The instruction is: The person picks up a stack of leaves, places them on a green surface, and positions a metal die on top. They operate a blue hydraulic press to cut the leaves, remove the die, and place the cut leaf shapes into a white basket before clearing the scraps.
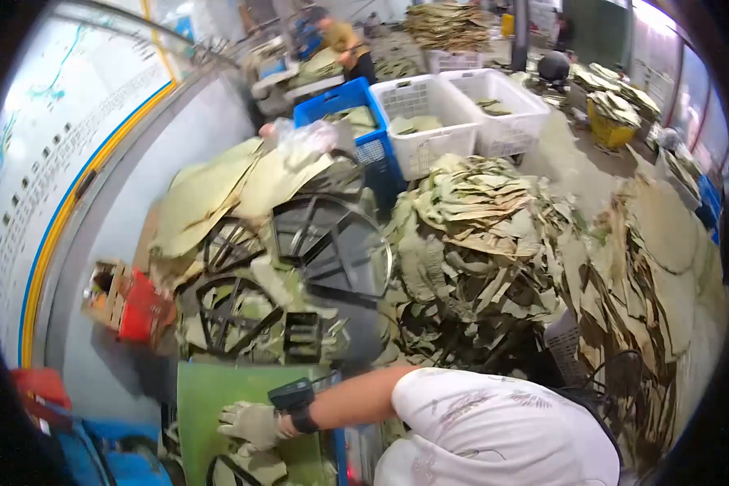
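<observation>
My right hand (249,425), in a pale glove, reaches left over the green board (211,385) with its fingers stretched out. A black device on a strap (293,395) sits on that wrist. Right below the glove lies a pale green leather piece (266,468), beside a black curved cutting die (228,471) at the bottom edge. My left hand is out of view. Beyond the board, a large spoked cutting die (304,235) and a smaller one (239,312) rest among leather scraps. A small rectangular die (302,336) stands near the board's far edge.
Large leather sheets (206,194) lie at the back left. A tall leather heap (478,215) and hanging pieces (624,283) fill the right. Behind are a blue crate (373,150) and white crates (417,150). A red box (139,308) stands left; another person (347,44) is farther back.
</observation>
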Demonstrator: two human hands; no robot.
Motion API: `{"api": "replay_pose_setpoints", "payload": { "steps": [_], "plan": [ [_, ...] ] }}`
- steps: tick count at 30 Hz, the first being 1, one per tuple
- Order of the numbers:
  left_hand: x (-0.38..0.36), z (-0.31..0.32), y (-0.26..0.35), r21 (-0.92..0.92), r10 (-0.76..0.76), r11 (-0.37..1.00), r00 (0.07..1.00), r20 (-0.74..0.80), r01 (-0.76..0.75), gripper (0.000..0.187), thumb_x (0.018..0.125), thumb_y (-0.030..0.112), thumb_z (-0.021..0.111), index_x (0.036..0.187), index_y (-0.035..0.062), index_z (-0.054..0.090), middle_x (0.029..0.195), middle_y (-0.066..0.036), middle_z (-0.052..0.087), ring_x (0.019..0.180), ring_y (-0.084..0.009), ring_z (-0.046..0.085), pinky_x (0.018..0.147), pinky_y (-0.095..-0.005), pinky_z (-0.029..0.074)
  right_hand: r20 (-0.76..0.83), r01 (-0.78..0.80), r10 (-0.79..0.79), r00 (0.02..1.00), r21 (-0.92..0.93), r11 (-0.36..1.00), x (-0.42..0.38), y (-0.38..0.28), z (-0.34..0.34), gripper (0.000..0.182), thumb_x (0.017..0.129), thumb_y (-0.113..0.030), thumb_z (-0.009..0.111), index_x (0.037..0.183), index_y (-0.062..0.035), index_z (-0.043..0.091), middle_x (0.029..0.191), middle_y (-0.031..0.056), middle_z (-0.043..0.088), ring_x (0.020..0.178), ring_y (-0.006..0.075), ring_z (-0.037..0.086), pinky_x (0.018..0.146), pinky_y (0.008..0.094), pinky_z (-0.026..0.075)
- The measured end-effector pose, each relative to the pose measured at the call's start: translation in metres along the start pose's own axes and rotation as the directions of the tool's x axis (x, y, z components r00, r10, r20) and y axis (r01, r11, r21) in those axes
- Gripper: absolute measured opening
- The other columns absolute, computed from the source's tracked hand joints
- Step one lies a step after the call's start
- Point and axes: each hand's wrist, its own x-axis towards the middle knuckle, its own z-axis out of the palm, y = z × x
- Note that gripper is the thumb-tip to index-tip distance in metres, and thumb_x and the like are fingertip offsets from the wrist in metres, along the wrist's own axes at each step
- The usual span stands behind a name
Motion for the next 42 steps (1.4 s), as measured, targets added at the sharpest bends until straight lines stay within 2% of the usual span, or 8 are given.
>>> {"api": "replay_pose_setpoints", "payload": {
  "steps": [4,10,15,24,32,34,36,42],
  "plan": [
    [0.006,-0.051,0.059,-0.232,-0.775,0.52,0.569,0.277,0.822,0.039,0.097,0.03,0.071,0.122,0.0005,0.07,0.122,-0.022,0.068,0.116,-0.033,0.062,0.105,-0.0456,0.045,0.234,0.056,-0.011,0.972,-0.186,0.981,-0.011,-0.037,0.015,0.039,0.078,-0.039,0.068,0.105,-0.012,0.071,0.109,0.0105,0.065,0.111,0.029,0.058,0.1,0.0451,0.042],
    [-0.053,-0.035,0.058,-0.402,-0.467,-0.743,0.017,0.884,0.535,0.026,0.1,0.017,0.062,0.117,-0.0015,0.066,0.101,-0.007,0.07,0.081,-0.0149,0.066,0.075,-0.0283,0.054,0.331,0.234,-0.225,0.916,0.015,0.972,-0.062,-0.078,-0.014,0.048,0.088,-0.039,0.062,0.121,-0.0043,0.061,0.124,0.0171,0.058,0.124,0.0361,0.052,0.109,0.0491,0.037],
    [-0.079,-0.021,0.074,-0.638,-0.557,-0.744,0.342,0.757,0.199,0.042,0.098,0.019,0.059,0.138,0.006,0.05,0.127,-0.013,0.065,0.097,-0.0203,0.069,0.07,-0.0372,0.059,0.435,0.233,-0.228,0.871,0.041,0.972,-0.089,-0.123,-0.035,0.044,0.088,-0.031,0.066,0.124,-0.0057,0.06,0.121,0.0174,0.058,0.112,0.0371,0.056,0.095,0.0509,0.047],
    [-0.081,-0.043,0.09,-0.798,-0.909,-0.279,0.122,0.399,0.534,0.034,0.092,0.009,0.059,0.122,-0.0034,0.067,0.087,-0.005,0.07,0.056,-0.0082,0.057,0.049,-0.0224,0.044,0.287,-0.152,-0.017,0.958,0.556,0.818,-0.085,-0.085,-0.021,0.012,0.086,-0.006,0.073,0.098,-0.0042,0.07,0.088,0.0145,0.07,0.083,0.0274,0.068,0.076,0.0365,0.055],
    [-0.13,-0.156,0.033,-0.683,-0.99,0.116,0.032,-0.135,0.721,0.026,0.091,0.006,0.059,0.113,-0.0011,0.071,0.084,-0.004,0.07,0.067,-0.0114,0.064,0.053,-0.0237,0.049,0.323,-0.099,0.027,0.946,0.21,0.973,-0.067,-0.054,-0.05,0.012,0.092,-0.003,0.062,0.102,0.0038,0.063,0.092,0.0142,0.063,0.086,0.0264,0.061,0.081,0.0347,0.05],
    [-0.186,-0.19,-0.008,0.159,-0.693,0.529,0.532,-0.487,0.834,0.026,0.094,0.012,0.063,0.115,0.0,0.07,0.092,-0.003,0.071,0.071,-0.012,0.065,0.056,-0.0242,0.05,0.325,-0.142,0.063,0.944,0.225,0.964,-0.069,-0.051,-0.044,0.015,0.092,-0.004,0.062,0.105,0.0034,0.064,0.095,0.0151,0.065,0.087,0.0269,0.061,0.082,0.0354,0.05],
    [-0.163,-0.234,-0.045,-0.836,-0.842,0.372,-0.232,-0.486,0.403,0.023,0.1,0.018,0.061,0.113,0.0005,0.065,0.092,-0.004,0.066,0.079,-0.0131,0.064,0.066,-0.0235,0.05,0.346,-0.222,0.129,0.929,0.245,0.944,-0.068,-0.051,-0.036,0.015,0.092,-0.004,0.063,0.105,0.003,0.065,0.096,0.0149,0.065,0.088,0.0272,0.061,0.083,0.0349,0.05],
    [-0.228,-0.379,-0.233,-0.694,-0.664,0.556,-0.257,-0.702,0.459,0.028,0.094,0.015,0.071,0.118,0.0006,0.068,0.096,-0.003,0.068,0.068,-0.0131,0.062,0.053,-0.0286,0.048,0.325,-0.464,0.355,0.877,0.373,0.803,-0.091,-0.036,-0.039,0.02,0.091,0.003,0.061,0.111,0.0036,0.061,0.102,0.0056,0.063,0.092,0.016,0.056,0.084,0.0286,0.047]
  ]
}}
